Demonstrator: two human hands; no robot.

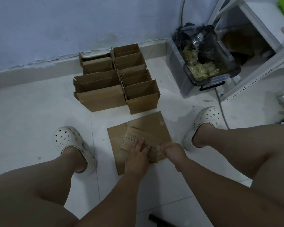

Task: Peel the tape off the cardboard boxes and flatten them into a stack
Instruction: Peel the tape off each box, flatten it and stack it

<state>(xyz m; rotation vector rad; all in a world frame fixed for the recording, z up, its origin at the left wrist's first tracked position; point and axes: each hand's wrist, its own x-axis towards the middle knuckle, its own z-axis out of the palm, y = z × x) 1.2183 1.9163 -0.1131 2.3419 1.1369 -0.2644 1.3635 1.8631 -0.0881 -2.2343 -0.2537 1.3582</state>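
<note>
The left hand point(137, 152) lies over the small box point(143, 141), its fingers point(140, 143) close together and bent across the box's top, holding it down; the thumb side faces right, toward the other hand. The right hand point(172, 151) is just beside it, fingers point(164, 149) curled tight and pinching a pale strip of what looks like tape point(158, 148) at the box's right end; how much of the strip is free I cannot tell. The two hands are near each other, with only the box's right end between them.

The small box is partly collapsed and tilted, its printed flap pointing left and far; it rests on a flattened sheet of cardboard point(154, 125) that lies on the white tiled floor point(31, 112), between the person's two feet in pale clogs point(67, 138).

Farther off, against the wall, a group of open boxes point(116, 82) stands upright, touching one another; to their right is a clear plastic bin point(177, 74) lined with a black bag and holding a crumpled heap of yellowish tape point(202, 71).
</note>
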